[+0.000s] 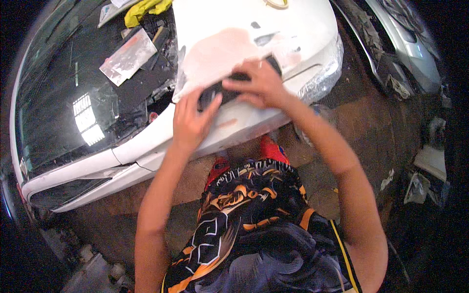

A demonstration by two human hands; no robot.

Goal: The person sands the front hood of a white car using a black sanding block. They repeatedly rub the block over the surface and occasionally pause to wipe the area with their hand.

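Observation:
Both my hands lie along a long black sanding block [213, 93] on the hood edge of a white car [205, 14]. My left hand [191, 117] grips the block's near-left end, thumb and fingers on either side. Farther right, my right hand [260, 87] bends over the block with its fingers curled on top; it is slightly blurred. The block's right end sticks out past that hand. Just beyond the block spreads a dull pinkish patch of body filler [220, 49] with dark spots around it. The block's underside is hidden.
On the windshield lie a smeared grey-white plate [128, 57] and a yellow cloth [144, 10]. A ring of tape [277, 3] rests on the hood at the top. Clear plastic wrap [325, 73] covers the car's front corner. Another car [408, 44] stands at the right.

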